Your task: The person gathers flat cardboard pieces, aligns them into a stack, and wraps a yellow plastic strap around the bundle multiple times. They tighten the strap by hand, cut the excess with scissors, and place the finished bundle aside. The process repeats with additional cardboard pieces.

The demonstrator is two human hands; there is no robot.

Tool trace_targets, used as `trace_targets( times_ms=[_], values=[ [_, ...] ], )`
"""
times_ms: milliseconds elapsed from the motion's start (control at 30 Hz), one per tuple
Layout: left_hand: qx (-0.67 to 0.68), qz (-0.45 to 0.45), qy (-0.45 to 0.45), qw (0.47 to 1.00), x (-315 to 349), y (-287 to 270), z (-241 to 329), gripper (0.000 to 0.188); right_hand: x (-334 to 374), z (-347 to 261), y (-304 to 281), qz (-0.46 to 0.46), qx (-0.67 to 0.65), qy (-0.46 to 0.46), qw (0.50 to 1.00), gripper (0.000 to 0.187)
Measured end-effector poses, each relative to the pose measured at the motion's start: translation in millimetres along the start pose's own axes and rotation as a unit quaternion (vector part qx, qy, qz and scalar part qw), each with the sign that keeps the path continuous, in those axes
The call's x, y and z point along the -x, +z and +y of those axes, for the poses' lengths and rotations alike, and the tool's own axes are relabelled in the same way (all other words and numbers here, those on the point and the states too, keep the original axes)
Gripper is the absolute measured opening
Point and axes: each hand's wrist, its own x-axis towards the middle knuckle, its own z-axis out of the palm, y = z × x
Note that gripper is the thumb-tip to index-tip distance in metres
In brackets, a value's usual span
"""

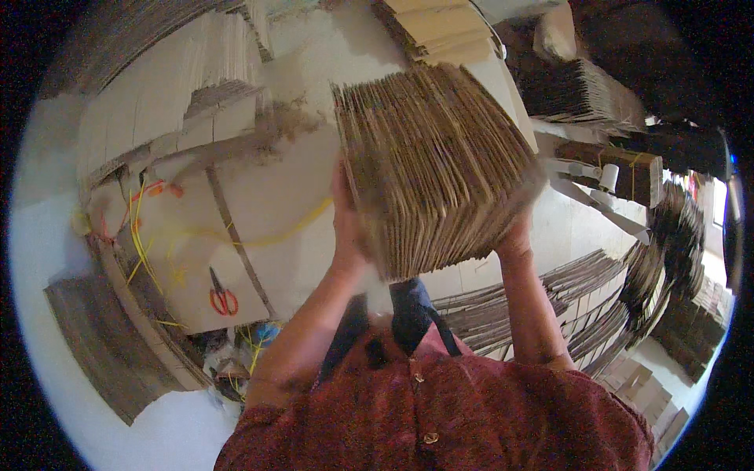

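Observation:
Between my two hands I hold up a thick stack of flattened brown cardboard pieces (436, 165), their edges facing up toward me. My left hand (345, 212) presses against the stack's left side, its fingers partly hidden behind the cardboard. On the lower right side, my right hand (516, 234) grips the stack, most of its fingers out of sight. Below and left of the stack lies a pair of scissors (223, 297) with red-orange handles, on a pale work surface (290, 259). A yellow strap (302, 224) runs across that surface toward my left hand.
Pale cardboard stacks (188, 102) stand at the far left. Yellow and orange strands (137, 228) hang at the left edge. More brown cardboard piles (581, 98) sit at the far right, and layered sheets (550, 298) lie at the lower right. Tan cardboard (444, 27) lies beyond the held stack.

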Motion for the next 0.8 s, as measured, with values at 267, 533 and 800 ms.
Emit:
trace_targets(
  times_ms=[267, 533, 800],
  values=[
    [-0.228, -0.094, 0.052, 0.968, 10.1, -33.4, -30.1, 0.089, -4.2, 101.0, -48.6, 0.002, -0.154, 0.166, 0.974, 0.069],
    [-0.278, -0.082, 0.010, 0.957, 9.4, 2.6, 13.2, 0.087, -12.0, 40.9, -28.2, -0.020, 0.053, 0.074, 0.996, 0.056],
    [-0.227, -0.097, 0.035, 0.968, 0.5, 0.9, -0.1, 0.088, -20.9, 31.4, -14.0, -0.069, 0.088, 0.080, 0.990, 0.066]
  ],
)
